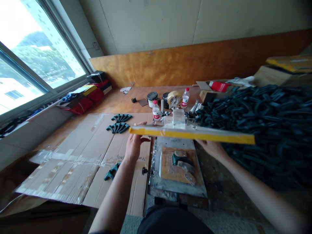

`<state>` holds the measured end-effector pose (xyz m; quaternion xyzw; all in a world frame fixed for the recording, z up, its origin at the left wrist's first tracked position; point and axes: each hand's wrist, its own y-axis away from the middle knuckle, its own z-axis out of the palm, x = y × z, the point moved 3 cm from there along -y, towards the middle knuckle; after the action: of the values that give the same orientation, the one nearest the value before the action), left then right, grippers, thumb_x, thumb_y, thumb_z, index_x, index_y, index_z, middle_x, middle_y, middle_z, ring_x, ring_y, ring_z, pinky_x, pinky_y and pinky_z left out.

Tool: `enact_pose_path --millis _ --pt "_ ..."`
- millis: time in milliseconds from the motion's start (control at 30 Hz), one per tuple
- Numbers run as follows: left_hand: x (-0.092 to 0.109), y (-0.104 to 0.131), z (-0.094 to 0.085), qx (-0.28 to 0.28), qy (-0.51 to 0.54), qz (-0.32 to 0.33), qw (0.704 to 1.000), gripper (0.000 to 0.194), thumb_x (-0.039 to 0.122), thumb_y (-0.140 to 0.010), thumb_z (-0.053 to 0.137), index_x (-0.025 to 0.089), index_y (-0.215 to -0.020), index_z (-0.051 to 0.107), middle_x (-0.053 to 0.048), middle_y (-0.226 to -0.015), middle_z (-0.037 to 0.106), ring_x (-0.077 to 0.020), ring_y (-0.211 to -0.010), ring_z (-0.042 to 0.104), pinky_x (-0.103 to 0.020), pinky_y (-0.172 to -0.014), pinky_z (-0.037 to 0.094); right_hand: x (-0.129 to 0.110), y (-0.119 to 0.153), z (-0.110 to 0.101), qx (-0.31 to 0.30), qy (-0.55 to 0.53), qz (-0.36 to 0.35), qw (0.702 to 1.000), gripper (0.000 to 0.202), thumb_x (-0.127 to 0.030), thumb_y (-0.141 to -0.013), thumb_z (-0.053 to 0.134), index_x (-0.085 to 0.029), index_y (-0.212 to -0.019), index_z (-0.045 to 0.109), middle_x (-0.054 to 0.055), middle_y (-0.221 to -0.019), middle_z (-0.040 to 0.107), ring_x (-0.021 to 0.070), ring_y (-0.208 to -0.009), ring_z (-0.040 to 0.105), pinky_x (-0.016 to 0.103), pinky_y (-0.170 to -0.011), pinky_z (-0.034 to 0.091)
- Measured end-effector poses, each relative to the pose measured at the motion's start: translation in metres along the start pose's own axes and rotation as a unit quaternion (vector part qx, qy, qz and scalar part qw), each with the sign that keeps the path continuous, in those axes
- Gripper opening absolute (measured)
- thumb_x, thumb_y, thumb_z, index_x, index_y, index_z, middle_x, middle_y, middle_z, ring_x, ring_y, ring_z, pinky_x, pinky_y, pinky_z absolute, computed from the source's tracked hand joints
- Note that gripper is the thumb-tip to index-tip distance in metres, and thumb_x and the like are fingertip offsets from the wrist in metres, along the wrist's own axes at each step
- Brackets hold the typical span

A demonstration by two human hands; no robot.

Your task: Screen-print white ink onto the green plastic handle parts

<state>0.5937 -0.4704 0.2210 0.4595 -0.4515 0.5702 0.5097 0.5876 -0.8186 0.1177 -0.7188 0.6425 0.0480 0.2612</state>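
A flat frame with a yellow-taped front edge, which looks like a screen-printing frame, is raised and seen nearly edge-on. My left hand grips its left end, thumb below and fingertips showing above. My right hand holds the frame from beneath, right of centre; its fingertips are hidden behind the frame. Below lies a metal base plate with a wooden board on it. One dark green curved plastic part sits on the board among small blocks. A metal bracket stands behind the frame.
A big heap of dark green parts fills the right side. Several similar parts lie in rows on the cardboard at left, another part nearer me. Bottles, a tub and a tape roll stand behind.
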Motion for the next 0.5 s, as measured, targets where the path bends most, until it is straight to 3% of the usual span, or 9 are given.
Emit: enact_pose_path --millis 100,167,200,267,300,333,367,400,500 --pt "0.015 -0.020 0.017 -0.014 0.021 0.024 0.999 0.054 0.063 -0.085 0.045 0.015 -0.104 0.061 -0.011 -0.098 0.070 -0.0199 -0.090 0.065 -0.028 -0.065 0.053 -0.015 0.040 0.045 -0.100 0.012 -0.056 0.993 0.023 -0.042 -0.082 0.063 -0.020 -0.079 0.063 0.006 -0.084 0.065 0.0232 -0.082 0.061 0.032 -0.072 0.047" --pt "0.009 -0.014 0.021 0.025 0.030 0.034 0.999 0.053 0.062 -0.086 0.044 0.018 -0.113 0.057 -0.010 -0.101 0.070 -0.0188 -0.091 0.065 -0.027 -0.066 0.053 -0.030 0.056 0.063 -0.141 0.037 -0.051 0.988 0.014 -0.030 -0.082 0.065 -0.018 -0.078 0.059 0.007 -0.087 0.064 0.0236 -0.086 0.060 0.033 -0.075 0.046" --pt "-0.002 -0.004 0.022 0.043 0.033 0.019 0.998 0.054 0.062 -0.086 0.045 0.019 -0.117 0.056 -0.010 -0.102 0.070 -0.0184 -0.090 0.066 -0.027 -0.067 0.053 -0.038 0.060 0.066 -0.153 0.041 -0.030 0.987 0.011 -0.025 -0.083 0.063 -0.018 -0.078 0.057 0.007 -0.085 0.064 0.0230 -0.085 0.060 0.032 -0.074 0.045" --pt "-0.041 0.029 0.028 0.023 0.028 -0.094 0.995 0.059 0.064 -0.082 0.051 0.018 -0.117 0.057 -0.012 -0.101 0.071 -0.0205 -0.087 0.067 -0.027 -0.063 0.053 -0.058 0.066 0.066 -0.155 0.026 0.026 0.987 0.010 -0.019 -0.088 0.056 -0.018 -0.079 0.054 0.006 -0.079 0.063 0.0210 -0.078 0.061 0.030 -0.069 0.045" --pt "-0.066 0.051 0.034 -0.028 0.018 -0.192 0.981 0.064 0.068 -0.078 0.053 0.014 -0.110 0.061 -0.015 -0.097 0.072 -0.0229 -0.083 0.068 -0.028 -0.060 0.052 -0.070 0.069 0.063 -0.140 0.013 0.045 0.989 0.010 -0.019 -0.090 0.053 -0.018 -0.080 0.053 0.006 -0.078 0.062 0.0206 -0.076 0.060 0.030 -0.068 0.045" --pt "-0.091 0.075 0.041 -0.094 0.013 -0.303 0.948 0.069 0.071 -0.071 0.059 0.012 -0.108 0.063 -0.019 -0.100 0.071 -0.0278 -0.085 0.069 -0.031 -0.056 0.053 -0.084 0.073 0.060 -0.118 -0.001 0.046 0.992 0.009 -0.019 -0.092 0.052 -0.018 -0.082 0.053 0.006 -0.080 0.062 0.0209 -0.077 0.060 0.031 -0.068 0.045" --pt "-0.113 0.097 0.046 -0.119 0.031 -0.365 0.923 0.069 0.070 -0.071 0.060 0.015 -0.112 0.063 -0.019 -0.108 0.070 -0.0304 -0.095 0.067 -0.033 -0.059 0.054 -0.100 0.078 0.057 -0.093 -0.012 0.025 0.995 0.007 -0.020 -0.092 0.051 -0.018 -0.085 0.053 0.007 -0.083 0.062 0.0216 -0.080 0.059 0.032 -0.071 0.045" --pt "-0.129 0.115 0.048 -0.110 0.063 -0.387 0.913 0.067 0.070 -0.072 0.059 0.015 -0.109 0.064 -0.018 -0.107 0.070 -0.0304 -0.098 0.067 -0.035 -0.064 0.055 -0.116 0.084 0.055 -0.075 -0.025 -0.020 0.997 0.005 -0.019 -0.091 0.052 -0.018 -0.086 0.053 0.007 -0.087 0.062 0.0222 -0.085 0.058 0.033 -0.074 0.045" --pt "-0.155 0.137 0.034 -0.014 0.118 -0.387 0.915 0.054 0.063 -0.073 0.064 0.017 -0.100 0.063 -0.013 -0.099 0.072 -0.0268 -0.093 0.068 -0.034 -0.068 0.056 -0.138 0.093 0.053 -0.103 -0.075 -0.203 0.971 0.002 -0.020 -0.091 0.054 -0.020 -0.090 0.056 0.005 -0.096 0.063 0.0208 -0.094 0.055 0.034 -0.084 0.044"
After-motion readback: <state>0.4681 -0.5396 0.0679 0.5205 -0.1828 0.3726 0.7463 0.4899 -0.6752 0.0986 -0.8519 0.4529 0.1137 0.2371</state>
